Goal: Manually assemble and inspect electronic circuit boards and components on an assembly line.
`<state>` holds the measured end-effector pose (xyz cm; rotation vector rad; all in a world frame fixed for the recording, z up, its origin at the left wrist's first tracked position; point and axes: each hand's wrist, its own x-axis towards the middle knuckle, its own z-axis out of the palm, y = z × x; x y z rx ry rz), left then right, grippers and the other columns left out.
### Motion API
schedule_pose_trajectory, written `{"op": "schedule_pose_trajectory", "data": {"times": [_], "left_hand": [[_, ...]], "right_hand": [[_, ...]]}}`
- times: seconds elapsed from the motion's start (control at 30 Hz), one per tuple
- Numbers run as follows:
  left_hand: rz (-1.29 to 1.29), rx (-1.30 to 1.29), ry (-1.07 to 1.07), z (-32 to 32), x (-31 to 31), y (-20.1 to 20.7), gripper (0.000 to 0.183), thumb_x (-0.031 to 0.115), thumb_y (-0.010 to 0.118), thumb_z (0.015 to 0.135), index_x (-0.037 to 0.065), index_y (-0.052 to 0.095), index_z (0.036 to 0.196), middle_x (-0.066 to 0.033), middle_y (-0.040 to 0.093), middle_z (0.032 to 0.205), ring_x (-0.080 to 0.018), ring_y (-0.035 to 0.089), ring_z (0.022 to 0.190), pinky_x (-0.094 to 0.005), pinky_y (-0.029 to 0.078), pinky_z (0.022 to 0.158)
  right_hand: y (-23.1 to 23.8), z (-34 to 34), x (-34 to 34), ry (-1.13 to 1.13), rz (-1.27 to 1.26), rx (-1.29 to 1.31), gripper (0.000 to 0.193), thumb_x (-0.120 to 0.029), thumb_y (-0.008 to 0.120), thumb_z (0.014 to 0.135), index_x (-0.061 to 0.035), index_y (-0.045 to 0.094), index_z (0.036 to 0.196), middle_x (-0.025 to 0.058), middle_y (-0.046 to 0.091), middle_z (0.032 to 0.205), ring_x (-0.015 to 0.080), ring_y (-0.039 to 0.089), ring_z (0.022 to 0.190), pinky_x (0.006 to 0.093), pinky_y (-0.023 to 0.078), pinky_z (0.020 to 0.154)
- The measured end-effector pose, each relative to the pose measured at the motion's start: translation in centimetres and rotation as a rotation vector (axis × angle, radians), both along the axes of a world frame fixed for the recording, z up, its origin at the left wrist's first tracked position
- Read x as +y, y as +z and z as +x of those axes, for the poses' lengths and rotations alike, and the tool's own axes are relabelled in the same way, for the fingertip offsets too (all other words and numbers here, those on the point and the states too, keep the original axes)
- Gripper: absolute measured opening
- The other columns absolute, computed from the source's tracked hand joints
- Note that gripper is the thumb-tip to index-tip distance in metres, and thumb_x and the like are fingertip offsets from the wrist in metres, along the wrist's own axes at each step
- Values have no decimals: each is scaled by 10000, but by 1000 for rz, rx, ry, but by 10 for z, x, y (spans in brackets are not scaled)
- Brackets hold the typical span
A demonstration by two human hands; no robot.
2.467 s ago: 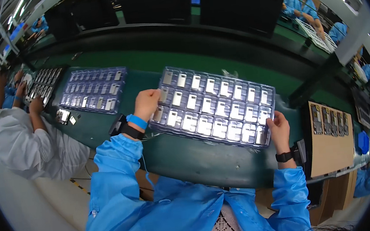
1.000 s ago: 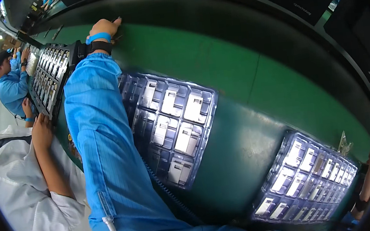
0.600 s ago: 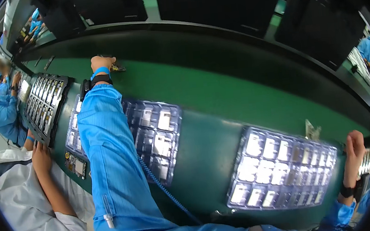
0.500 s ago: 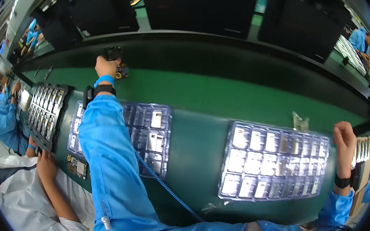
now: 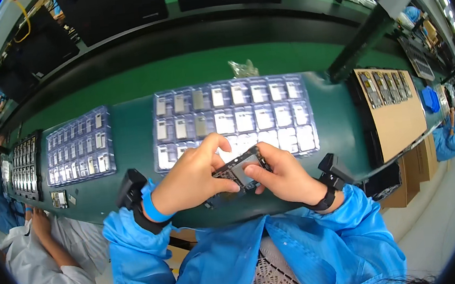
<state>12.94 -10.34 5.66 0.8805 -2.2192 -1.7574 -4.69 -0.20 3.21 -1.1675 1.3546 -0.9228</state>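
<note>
A dark circuit board [image 5: 238,174] with a silvery shield plate is held tilted in front of my chest. My left hand [image 5: 195,174] has its thumb and fingers closed on the board's left end, the index finger arched above it. My right hand [image 5: 286,175] pinches the right end, its thumb lying on the board's face. Just beyond both hands lies a clear plastic tray [image 5: 211,117] with several rows of silvery rectangular pieces. The hands hide part of its near row.
To the left stand a second clear tray [image 5: 79,143], a black tray [image 5: 26,166] of boards and a loose circuit board [image 5: 59,199]. A person's white sleeve [image 5: 48,260] is beside me. On the right, boards lie on a cardboard sheet [image 5: 397,124] beside a dark post [image 5: 361,42].
My left hand has come back from the table's far side to my chest. My right hand has moved in from the right, and both now hold a board. The view has turned right.
</note>
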Motion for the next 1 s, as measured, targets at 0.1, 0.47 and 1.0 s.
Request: {"op": "schedule_pose_trajectory", "data": {"times": [0.1, 0.47, 1.0], "left_hand": [[297, 364, 297, -11, 33, -29, 603, -71, 649, 703, 50, 339, 1207, -163, 608, 968, -197, 593, 890, -281, 500, 690], [511, 516, 593, -36, 66, -72, 603, -108, 522, 781, 100, 235, 1269, -145, 503, 1113, -250, 565, 977, -383, 543, 763], [262, 732, 777, -39, 32, -59, 660, -100, 592, 746, 100, 248, 1272, -136, 504, 1124, -262, 571, 973, -397, 527, 800]], "right_hand": [[-21, -24, 35, -264, 32, -301, 218, -163, 499, 895, -32, 484, 1070, 56, 591, 945, 101, 581, 761, 229, 515, 539], [-46, -111, 25, -540, -209, 413, 137, -157, 619, 784, -22, 596, 792, 64, 567, 693, 177, 549, 628, 307, 442, 558], [-48, -102, 26, -408, -134, 1094, 234, -193, 737, 617, -21, 617, 721, 119, 518, 765, 286, 510, 762, 381, 402, 661]]}}
